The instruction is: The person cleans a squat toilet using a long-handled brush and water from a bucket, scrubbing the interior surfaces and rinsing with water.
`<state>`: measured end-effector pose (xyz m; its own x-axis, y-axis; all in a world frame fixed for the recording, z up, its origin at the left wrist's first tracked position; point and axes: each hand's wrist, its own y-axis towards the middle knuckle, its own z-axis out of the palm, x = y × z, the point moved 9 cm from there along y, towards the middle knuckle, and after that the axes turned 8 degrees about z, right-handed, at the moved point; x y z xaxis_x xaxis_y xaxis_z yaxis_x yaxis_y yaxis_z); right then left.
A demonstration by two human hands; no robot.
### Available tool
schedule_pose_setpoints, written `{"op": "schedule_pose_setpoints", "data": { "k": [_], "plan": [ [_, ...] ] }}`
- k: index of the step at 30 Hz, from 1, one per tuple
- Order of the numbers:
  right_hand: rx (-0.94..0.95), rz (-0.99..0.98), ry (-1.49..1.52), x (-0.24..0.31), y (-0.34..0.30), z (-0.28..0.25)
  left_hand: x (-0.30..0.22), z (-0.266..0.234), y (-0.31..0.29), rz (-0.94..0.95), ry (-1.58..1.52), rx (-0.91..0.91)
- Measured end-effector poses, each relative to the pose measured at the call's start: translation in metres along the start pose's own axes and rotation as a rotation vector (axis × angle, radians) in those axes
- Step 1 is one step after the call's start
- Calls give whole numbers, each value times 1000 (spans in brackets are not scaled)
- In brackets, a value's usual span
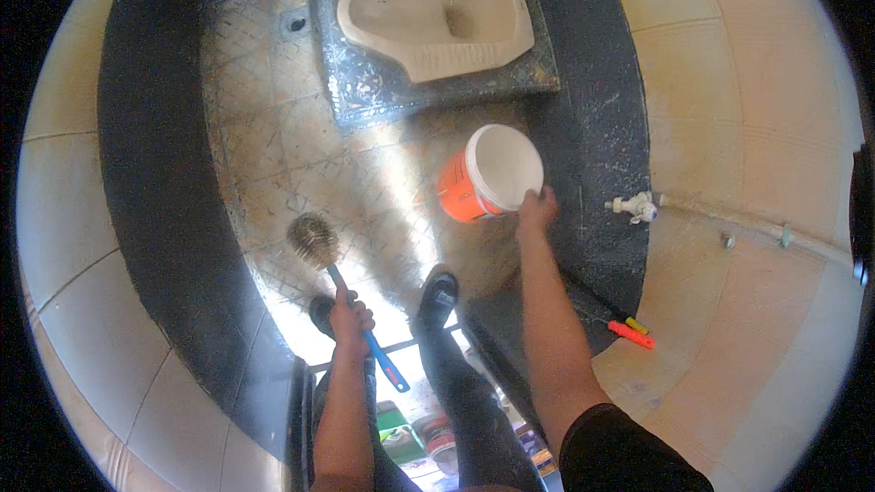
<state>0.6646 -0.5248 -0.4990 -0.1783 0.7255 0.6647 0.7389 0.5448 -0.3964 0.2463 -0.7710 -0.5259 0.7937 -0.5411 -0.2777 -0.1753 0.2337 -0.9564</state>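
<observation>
Bucket (462,193), orange outside and white within, sits just right of the middle of the frame, its mouth turned toward the upper right. The right hand (538,210) is closed on the rim at the lower right of the mouth; whether the base touches the floor (260,118) cannot be told.

Left of centre, lower in the frame, the left hand (350,321) grips the blue handle of a round-headed scrubbing brush (313,240). The bristly head points to the upper left, and the handle's end runs out below the fist toward the lower right. Brush and bucket are well apart.

At the top of the frame, a pale squat toilet (410,59) is set in a dark raised plinth (437,102), with a small floor drain (294,25) to its left. Tiles cover the floor, stained, with bright glare down the middle. A dark band lines the lower walls, with paler tiles above.

On the right side of the frame a tap (638,208) stands out from the wall, joined to a pipe (756,230). Below it lie an orange-red handle (631,334) and a yellow one (635,324), near each other. Two dark shoes (440,290) show at lower centre, and a green container (398,435) at the bottom edge.
</observation>
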Motion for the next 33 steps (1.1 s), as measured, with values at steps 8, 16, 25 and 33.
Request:
{"op": "schedule_pose_setpoints", "data": {
  "k": [8, 16, 25, 33],
  "plan": [
    [-114, 471, 554, -157, -52, 61, 20, 3, 7, -31, 23, 73],
    [276, 513, 223, -200, -13, 49, 44, 80, -25, -94, -44, 396],
    [1472, 619, 273, 38, -290, -63, -21, 245, -153, -291, -237, 836],
    [556, -155, -35, 239, -250, -95, -100, 360, -190, 268, 624, 770]
  ]
}}
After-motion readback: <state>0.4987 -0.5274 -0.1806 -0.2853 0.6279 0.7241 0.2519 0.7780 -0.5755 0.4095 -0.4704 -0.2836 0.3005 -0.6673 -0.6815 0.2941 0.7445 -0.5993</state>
